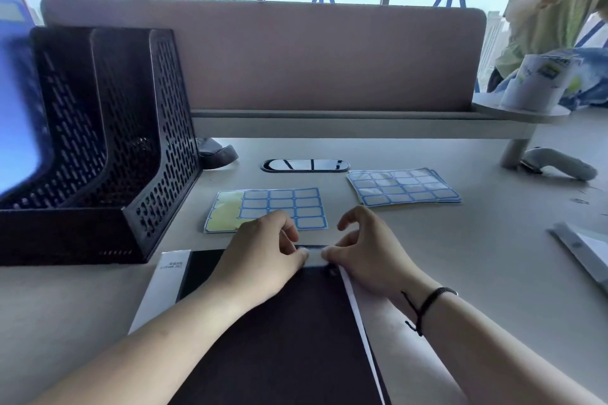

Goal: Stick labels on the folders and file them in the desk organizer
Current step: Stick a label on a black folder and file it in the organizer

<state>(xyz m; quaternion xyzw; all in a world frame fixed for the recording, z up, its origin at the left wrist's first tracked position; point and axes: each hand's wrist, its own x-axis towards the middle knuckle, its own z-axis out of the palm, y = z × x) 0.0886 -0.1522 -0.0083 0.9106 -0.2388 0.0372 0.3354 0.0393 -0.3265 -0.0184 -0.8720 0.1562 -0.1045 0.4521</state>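
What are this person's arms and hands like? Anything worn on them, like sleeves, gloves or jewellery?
Both forearms are bare right down to the bottom of the picture, with no sleeves showing. The left hand wears nothing: no glove, ring or watch shows. The right hand is also ungloved, but its wrist carries a thin black cord bracelet with a loose knotted end hanging down.

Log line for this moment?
both hands pinch label | left hand, right hand | on black folder top edge | organizer holds none
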